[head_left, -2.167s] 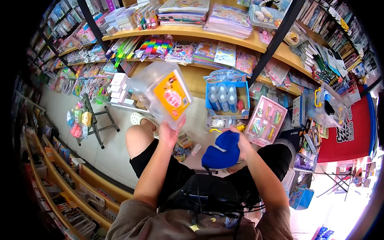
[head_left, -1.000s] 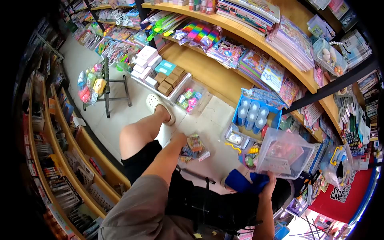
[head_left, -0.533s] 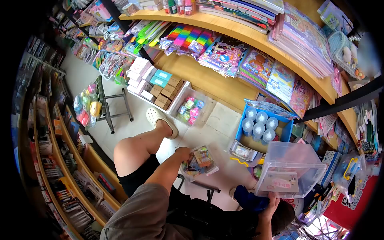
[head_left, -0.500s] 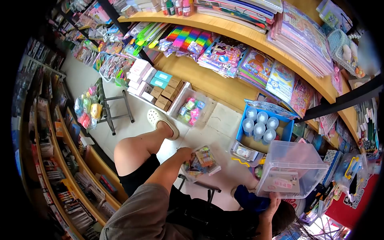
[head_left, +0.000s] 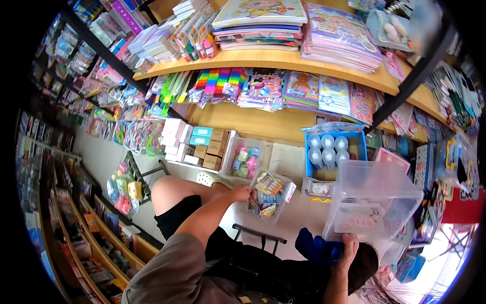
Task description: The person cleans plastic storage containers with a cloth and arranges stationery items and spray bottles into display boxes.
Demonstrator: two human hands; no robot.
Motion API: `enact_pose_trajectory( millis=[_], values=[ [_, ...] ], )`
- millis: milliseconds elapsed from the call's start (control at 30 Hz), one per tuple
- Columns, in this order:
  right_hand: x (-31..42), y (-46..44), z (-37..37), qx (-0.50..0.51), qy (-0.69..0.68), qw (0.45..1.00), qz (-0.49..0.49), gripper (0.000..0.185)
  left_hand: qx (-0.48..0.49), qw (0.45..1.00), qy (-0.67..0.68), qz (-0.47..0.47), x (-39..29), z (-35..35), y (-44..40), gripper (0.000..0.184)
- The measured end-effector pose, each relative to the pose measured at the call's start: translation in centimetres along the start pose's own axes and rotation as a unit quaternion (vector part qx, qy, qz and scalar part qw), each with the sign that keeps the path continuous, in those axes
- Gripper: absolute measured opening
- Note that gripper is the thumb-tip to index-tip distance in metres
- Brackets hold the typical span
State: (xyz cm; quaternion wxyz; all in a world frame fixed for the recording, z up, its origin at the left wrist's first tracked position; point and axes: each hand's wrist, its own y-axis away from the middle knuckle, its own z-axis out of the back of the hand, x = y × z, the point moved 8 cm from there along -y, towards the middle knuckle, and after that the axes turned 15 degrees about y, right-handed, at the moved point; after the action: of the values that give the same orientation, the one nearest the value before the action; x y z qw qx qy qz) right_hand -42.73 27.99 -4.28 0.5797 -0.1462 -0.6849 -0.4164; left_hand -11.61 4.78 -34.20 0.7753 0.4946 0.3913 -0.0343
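Near the centre of the frame, the left hand [head_left: 242,193] has its grip curled closed at the left rim of a clear tub [head_left: 283,203], probably because that edge gives fingers purchase without disturbing the packets [head_left: 269,185] heaped inside; whether the tub rests on the floor [head_left: 304,214] or is lifted, I cannot tell. Right of centre, the right hand [head_left: 348,251] has its grip closed on the lower edge of a larger clear bin [head_left: 377,200], which stands tilted over the knee, presumably partly propped there so one hand can steady it. A blue cloth [head_left: 318,248] bunches against the same hand, perhaps held along with the bin to spare the other; its fingers hide how firmly. Above the tub, cubes [head_left: 247,164] sit together in another container [head_left: 238,141], apparently walled in to stop them scattering.
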Motion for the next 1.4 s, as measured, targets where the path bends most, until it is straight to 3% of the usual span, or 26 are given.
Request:
enact_pose_trajectory(
  millis=[67,167,200,333,367,467,533,733,833,933,1033,1167,1400],
  values=[
    [0.1,1.4,-1.0,-0.006,0.048,0.999,-0.012,0.024,0.007,0.993,0.114,-0.006,-1.2,0.3,2.0,0.011],
    [-0.7,3.2,-2.7,-0.010,0.043,0.998,-0.050,0.014,0.031,0.982,0.182,0.045,2.5,1.5,-0.2,0.017],
    [-1.5,3.4,-2.7,-0.009,0.056,0.997,-0.051,0.014,0.013,0.982,0.188,-0.010,3.0,2.3,-1.0,0.015],
    [-4.2,3.7,-2.8,0.011,0.076,0.995,-0.066,0.019,-0.022,0.995,0.065,-0.070,-2.0,6.4,1.0,0.015],
    [-4.0,3.8,-2.8,0.006,0.088,0.994,-0.065,0.018,-0.036,0.997,0.013,-0.066,-9.4,7.6,7.8,0.016],
    [-2.2,4.4,-3.9,-0.011,0.101,0.993,-0.059,0.016,-0.078,0.988,0.016,-0.130,-14.0,12.6,12.8,0.017],
    [-2.7,3.8,-3.6,-0.018,0.090,0.995,-0.029,0.016,-0.087,0.990,0.057,-0.096,-16.1,16.0,17.2,0.029],
    [-4.2,1.9,-3.6,-0.001,0.083,0.997,0.011,0.022,-0.214,0.923,0.254,-0.197,-17.0,26.0,33.3,0.016],
    [-4.1,2.3,-4.9,0.020,0.096,0.995,0.015,0.025,-0.259,0.853,0.370,-0.261,-14.4,29.4,40.2,0.018],
    [-4.4,2.6,-5.5,0.023,0.107,0.994,0.007,0.029,-0.316,0.831,0.369,-0.271,-10.2,31.8,45.8,0.021],
    [-4.5,2.7,-5.4,0.000,0.119,0.993,0.007,0.029,-0.364,0.847,0.332,-0.199,-6.0,31.4,49.3,0.019],
    [-5.5,2.2,-4.3,-0.015,0.132,0.991,0.016,0.025,-0.344,0.866,0.337,-0.135,3.4,29.9,48.9,0.014],
    [-4.7,3.4,-4.8,-0.042,0.122,0.991,0.027,0.022,-0.217,0.942,0.255,-0.017,15.2,22.3,42.7,0.016]
  ],
)
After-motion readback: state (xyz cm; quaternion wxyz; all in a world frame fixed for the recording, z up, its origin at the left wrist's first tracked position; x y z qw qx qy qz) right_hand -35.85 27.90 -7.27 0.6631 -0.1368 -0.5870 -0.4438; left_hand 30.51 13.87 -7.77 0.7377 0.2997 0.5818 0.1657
